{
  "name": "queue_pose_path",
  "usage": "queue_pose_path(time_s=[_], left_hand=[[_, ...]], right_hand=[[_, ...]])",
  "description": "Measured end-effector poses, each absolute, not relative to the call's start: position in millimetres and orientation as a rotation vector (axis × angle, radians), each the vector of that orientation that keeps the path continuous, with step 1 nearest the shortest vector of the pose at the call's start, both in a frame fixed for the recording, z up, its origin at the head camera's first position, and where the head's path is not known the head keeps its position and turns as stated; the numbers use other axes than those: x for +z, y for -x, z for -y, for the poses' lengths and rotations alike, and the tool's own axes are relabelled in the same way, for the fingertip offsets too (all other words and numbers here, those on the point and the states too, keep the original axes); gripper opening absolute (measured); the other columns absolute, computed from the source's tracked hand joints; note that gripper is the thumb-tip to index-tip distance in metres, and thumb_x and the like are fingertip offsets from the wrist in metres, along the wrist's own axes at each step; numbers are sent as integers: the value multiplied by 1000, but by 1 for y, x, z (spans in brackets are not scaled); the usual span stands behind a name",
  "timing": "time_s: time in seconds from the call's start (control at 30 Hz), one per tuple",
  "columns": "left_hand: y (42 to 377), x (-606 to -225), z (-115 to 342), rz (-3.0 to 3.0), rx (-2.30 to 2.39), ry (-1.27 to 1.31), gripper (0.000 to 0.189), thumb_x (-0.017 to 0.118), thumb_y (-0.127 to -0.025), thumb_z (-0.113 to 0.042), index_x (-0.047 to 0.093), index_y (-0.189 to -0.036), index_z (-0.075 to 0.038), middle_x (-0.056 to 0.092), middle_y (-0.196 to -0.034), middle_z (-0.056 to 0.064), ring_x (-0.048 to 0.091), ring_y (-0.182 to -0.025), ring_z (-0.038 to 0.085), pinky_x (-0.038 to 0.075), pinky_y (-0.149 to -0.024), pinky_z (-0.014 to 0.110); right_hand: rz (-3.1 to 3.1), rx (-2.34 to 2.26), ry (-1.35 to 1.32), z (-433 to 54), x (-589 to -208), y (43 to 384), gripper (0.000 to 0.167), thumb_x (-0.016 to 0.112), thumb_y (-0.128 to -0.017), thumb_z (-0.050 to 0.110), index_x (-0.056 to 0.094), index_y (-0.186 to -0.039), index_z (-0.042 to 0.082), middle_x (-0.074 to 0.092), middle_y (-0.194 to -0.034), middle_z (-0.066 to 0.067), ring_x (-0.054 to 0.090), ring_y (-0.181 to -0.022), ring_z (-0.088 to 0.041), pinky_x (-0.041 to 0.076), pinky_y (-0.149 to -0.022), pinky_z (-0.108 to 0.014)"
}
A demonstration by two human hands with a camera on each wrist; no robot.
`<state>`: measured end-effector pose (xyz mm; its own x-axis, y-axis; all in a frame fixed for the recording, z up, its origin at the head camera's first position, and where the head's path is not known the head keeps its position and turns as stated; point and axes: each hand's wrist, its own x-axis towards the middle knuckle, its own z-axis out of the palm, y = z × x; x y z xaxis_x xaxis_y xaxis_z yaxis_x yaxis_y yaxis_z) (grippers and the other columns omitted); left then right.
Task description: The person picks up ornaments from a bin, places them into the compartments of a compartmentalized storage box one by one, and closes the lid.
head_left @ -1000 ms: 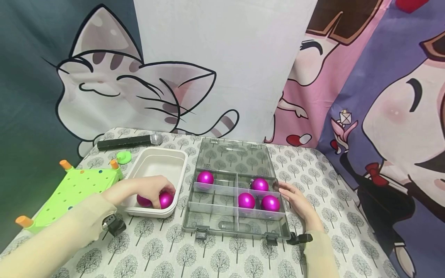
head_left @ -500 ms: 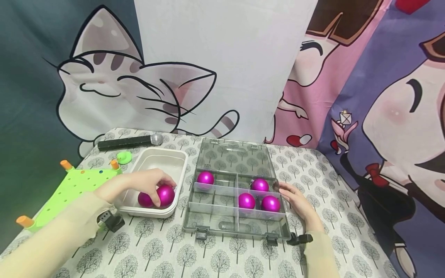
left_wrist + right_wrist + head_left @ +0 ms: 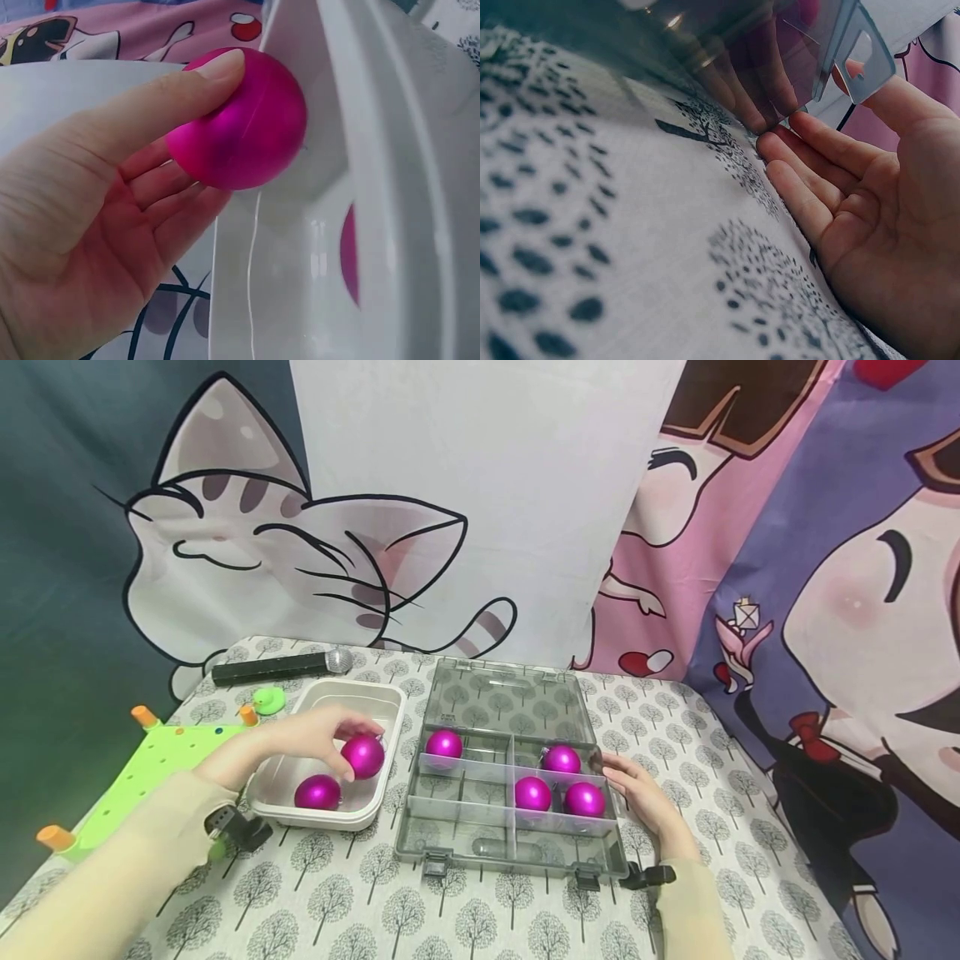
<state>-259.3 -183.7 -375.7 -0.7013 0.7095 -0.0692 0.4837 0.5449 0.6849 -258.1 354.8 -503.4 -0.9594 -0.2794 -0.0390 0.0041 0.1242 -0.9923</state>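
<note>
In the head view my left hand (image 3: 322, 732) holds a magenta bauble (image 3: 363, 756) above the white tub (image 3: 401, 702), thumb on one side and fingers on the other. The left wrist view shows the same grip, the thumb lying across the bauble (image 3: 247, 142). A second magenta bauble (image 3: 317, 792) lies in the tub's near end. To the right lies a grey see-through compartment box (image 3: 457, 822) with its lid folded back. One bauble (image 3: 444, 744) sits back left, another (image 3: 561, 761) back right, and two (image 3: 532, 794) in the middle right. My right hand (image 3: 639, 787) touches the box's right side with extended fingers.
A green pegboard-like stand (image 3: 168, 760) with orange legs is left of the tub. Behind it are a green toy duck (image 3: 268, 700) and a black microphone (image 3: 277, 668). The box's lid (image 3: 510, 697) lies flat toward the back. A tree-print cloth (image 3: 480, 914) covers the table.
My left hand has lifted one bauble from the tub's near end, up and slightly away from me, leaving the other bauble uncovered. The right hand and the box have stayed in place.
</note>
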Motion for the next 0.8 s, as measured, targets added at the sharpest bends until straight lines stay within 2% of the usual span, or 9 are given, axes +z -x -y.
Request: queue_pose_path(time_s=[0.2, 0.4, 0.6, 0.8], left_hand=[[264, -371, 184, -2486, 967, -980, 78, 86, -66, -16, 52, -131, 11, 57, -134, 27, 55, -123, 43, 42, -106, 56], [267, -370, 182, -2537, 971, -976, 77, 86, -68, -19, 53, -134, 6, 58, -135, 22, 56, -125, 39, 42, -108, 53], [268, -372, 171, -2609, 995, -961, 78, 85, -70, -20, 52, -135, 6, 56, -136, 24, 55, -125, 40, 42, -107, 54], [266, -374, 152, -2634, 1040, -914, 79, 86, -70, -21, 51, -138, 1, 56, -139, 19, 53, -128, 38, 41, -110, 53]], right_hand=[[-2192, -1919, 273, -355, -503, 259, 52, 46, -101, 9, 29, -141, -19, 64, -115, 21, 58, -110, 6, 42, -96, -9], [-2189, -1925, 270, -355, -502, 258, 50, 45, -101, 8, 29, -140, -19, 65, -115, 21, 58, -110, 6, 43, -96, -9], [-2145, -1975, 301, -355, -503, 259, 51, 46, -100, 6, 28, -140, -21, 67, -115, 18, 60, -110, 3, 45, -96, -10], [-2140, -1968, 315, -356, -504, 259, 51, 45, -101, 7, 28, -140, -21, 67, -116, 17, 61, -110, 2, 44, -96, -10]])
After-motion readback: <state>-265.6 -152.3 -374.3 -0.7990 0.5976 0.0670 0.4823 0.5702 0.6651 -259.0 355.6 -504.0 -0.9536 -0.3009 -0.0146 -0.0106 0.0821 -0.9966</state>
